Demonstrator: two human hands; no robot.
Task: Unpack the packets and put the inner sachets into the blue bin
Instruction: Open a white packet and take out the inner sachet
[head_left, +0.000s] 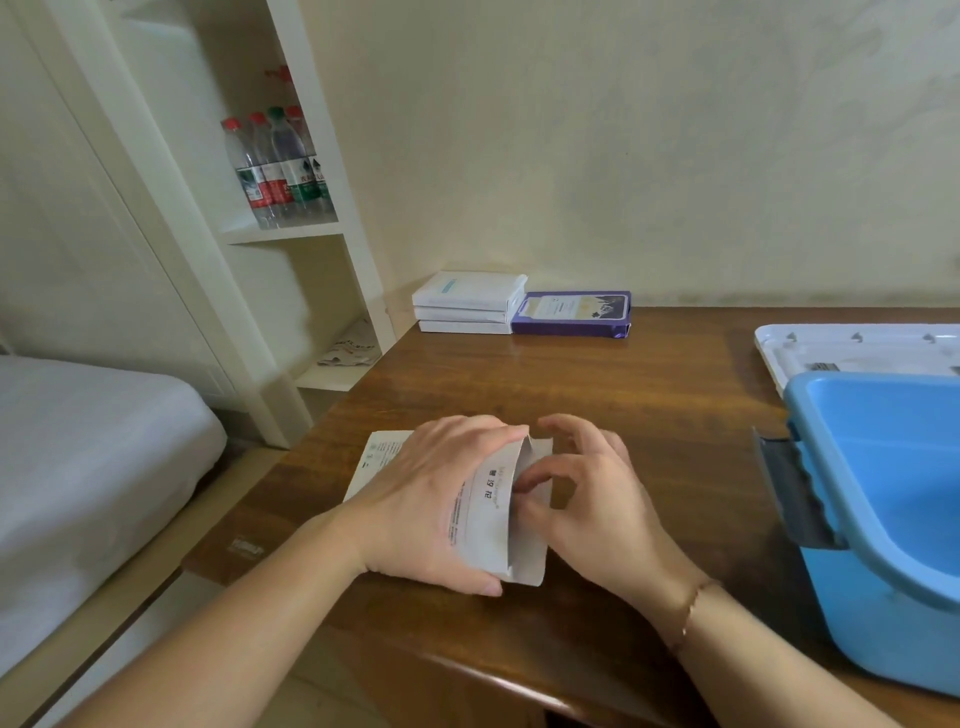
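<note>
First packet being opened; nothing visible in the bin yet.
Left hand (436, 499) grips the packet (493, 519) on the table (649, 395); right hand (582, 493) fingers curl into its open end. Blue bin (878, 467) just right; 3 stacked packets (467, 304) wait behind.

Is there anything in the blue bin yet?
No, the part of the blue bin in view shows only its bare blue floor, while both hands work at the packet on the table.
</note>
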